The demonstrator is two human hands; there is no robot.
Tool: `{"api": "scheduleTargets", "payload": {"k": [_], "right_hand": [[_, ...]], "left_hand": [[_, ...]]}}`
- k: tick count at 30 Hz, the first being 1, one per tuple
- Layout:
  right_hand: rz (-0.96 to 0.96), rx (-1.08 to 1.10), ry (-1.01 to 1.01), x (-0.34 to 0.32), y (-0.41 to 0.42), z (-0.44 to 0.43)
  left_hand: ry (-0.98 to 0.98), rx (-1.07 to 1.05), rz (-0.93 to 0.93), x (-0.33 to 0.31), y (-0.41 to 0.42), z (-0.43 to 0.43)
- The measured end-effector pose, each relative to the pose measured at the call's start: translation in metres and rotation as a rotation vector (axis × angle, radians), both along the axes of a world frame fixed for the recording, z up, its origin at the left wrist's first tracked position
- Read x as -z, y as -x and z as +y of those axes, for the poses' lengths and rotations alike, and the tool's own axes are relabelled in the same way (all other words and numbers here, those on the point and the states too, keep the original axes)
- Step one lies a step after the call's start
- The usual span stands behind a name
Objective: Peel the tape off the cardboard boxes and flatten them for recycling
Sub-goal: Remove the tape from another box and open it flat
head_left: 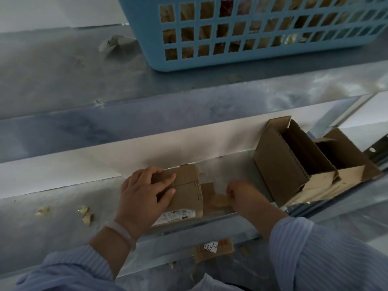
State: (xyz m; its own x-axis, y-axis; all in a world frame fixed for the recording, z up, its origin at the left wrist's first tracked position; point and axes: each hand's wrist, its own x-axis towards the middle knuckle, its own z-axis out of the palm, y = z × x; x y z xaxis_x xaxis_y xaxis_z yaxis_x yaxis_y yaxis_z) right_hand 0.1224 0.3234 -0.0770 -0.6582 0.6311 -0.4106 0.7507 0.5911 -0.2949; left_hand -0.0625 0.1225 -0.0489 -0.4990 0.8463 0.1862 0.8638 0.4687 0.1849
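Work looks barely begun: the left hand (pixel 144 192) grips a small closed box (pixel 186 192) on the metal shelf (pixel 42 227), the blurred right hand (pixel 241 191) hovers just beside it, grip unclear, while two opened boxes (pixel 281 164) stand unflattened at right.

A white slip (pixel 210 247) stuck on a cardboard scrap (pixel 222 252), low in the near middle below the shelf edge, bears handwritten digits that read roughly "5391" and "839"; the red marks beside them are illegible. The white shipping label (pixel 176 215) on the small cardboard box (pixel 188 193) carries print too fine to read.
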Motion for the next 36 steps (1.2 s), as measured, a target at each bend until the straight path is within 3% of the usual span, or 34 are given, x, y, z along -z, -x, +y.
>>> {"api": "scheduleTargets", "payload": {"k": [2, 6, 9, 13, 18, 21, 24, 26, 28, 30, 32, 34, 36], "right_hand": [[0.092, 0.102, -0.017, -0.009, -0.015, 0.013], [0.55, 0.45, 0.095, -0.024, -0.028, 0.025], [0.672, 0.519, 0.066, -0.025, -0.017, 0.035], [0.614, 0.476, -0.044, -0.023, -0.004, 0.047], [0.677, 0.465, 0.05, -0.031, 0.005, 0.03], [0.755, 0.23, 0.122, -0.039, 0.012, -0.01], [0.706, 0.026, 0.15, -0.036, 0.019, -0.047], [0.697, 0.02, 0.169, -0.032, 0.023, -0.058], [0.707, 0.058, 0.195, -0.03, 0.025, -0.062], [0.717, 0.126, 0.266, -0.029, 0.028, -0.063], [0.742, 0.27, 0.42, -0.03, 0.03, -0.063], [0.752, 0.385, 0.577, -0.034, 0.033, -0.063], [0.732, 0.381, 0.62, -0.037, 0.036, -0.062]], "left_hand": [[-0.012, 0.006, 0.01, 0.002, 0.001, 0.0], [-0.02, 0.015, 0.019, 0.004, 0.002, 0.0], [-0.046, 0.019, 0.022, 0.001, 0.001, 0.0], [-0.059, 0.007, -0.014, -0.005, -0.003, -0.001], [-0.069, 0.058, -0.111, -0.014, -0.002, -0.003], [-0.097, 0.102, -0.218, -0.022, 0.008, -0.013], [-0.232, -0.12, -0.094, -0.023, 0.021, -0.031], [-0.284, -0.38, -0.255, -0.022, 0.025, -0.044], [-0.331, -0.555, -0.602, -0.018, 0.027, -0.051], [-0.505, -0.647, -0.987, -0.016, 0.025, -0.056], [-0.659, -0.669, -1.234, -0.019, 0.022, -0.063], [-0.643, -0.626, -1.305, -0.02, 0.02, -0.069], [-0.514, -0.535, -1.247, -0.023, 0.019, -0.073]]}}
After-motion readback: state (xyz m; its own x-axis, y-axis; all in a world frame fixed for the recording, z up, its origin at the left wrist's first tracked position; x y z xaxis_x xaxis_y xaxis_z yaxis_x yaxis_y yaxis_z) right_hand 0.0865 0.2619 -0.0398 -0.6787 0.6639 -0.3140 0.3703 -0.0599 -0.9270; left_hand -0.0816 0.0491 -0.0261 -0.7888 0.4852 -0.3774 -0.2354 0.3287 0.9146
